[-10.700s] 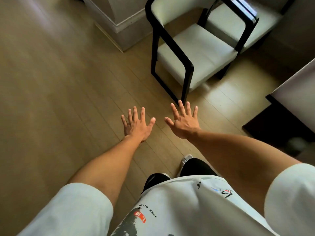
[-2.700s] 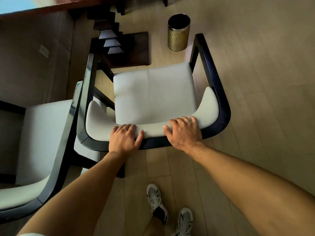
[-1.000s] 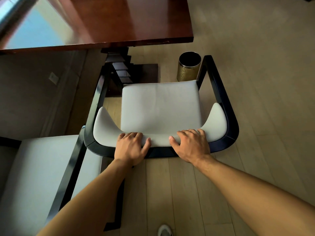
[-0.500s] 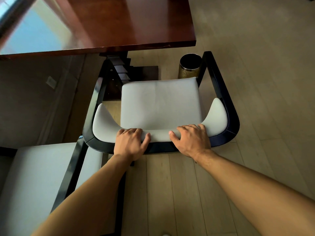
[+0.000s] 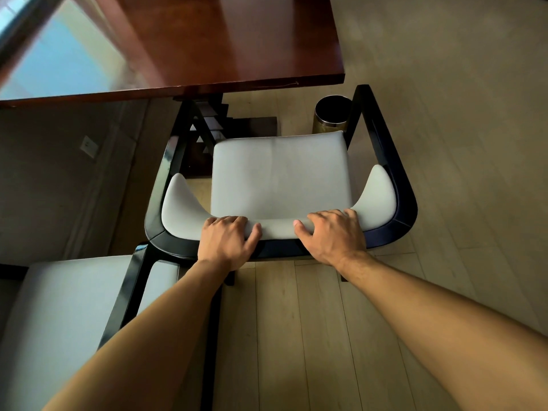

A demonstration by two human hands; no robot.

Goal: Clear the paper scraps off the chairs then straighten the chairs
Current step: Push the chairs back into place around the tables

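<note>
A black-framed chair (image 5: 397, 179) with a pale cushioned seat and a curved padded backrest stands in front of me, facing the table. My left hand (image 5: 225, 241) grips the top of the backrest left of centre, fingers curled over the padding. My right hand (image 5: 332, 235) grips the same backrest right of centre. The seat shows no paper scraps. A second chair (image 5: 59, 315) of the same kind stands at the lower left, its seat bare in the part that shows.
A glossy red-brown table (image 5: 225, 43) fills the top, its dark stepped pedestal (image 5: 213, 123) below. A round brass-coloured bin (image 5: 330, 117) stands on the floor beyond the chair's right front leg. Pale plank floor (image 5: 444, 143) spreads to the right; a wall runs along the left.
The chair has slid forward toward the table with both hands still gripping its backrest. Its front edge now hides part of the bin.
</note>
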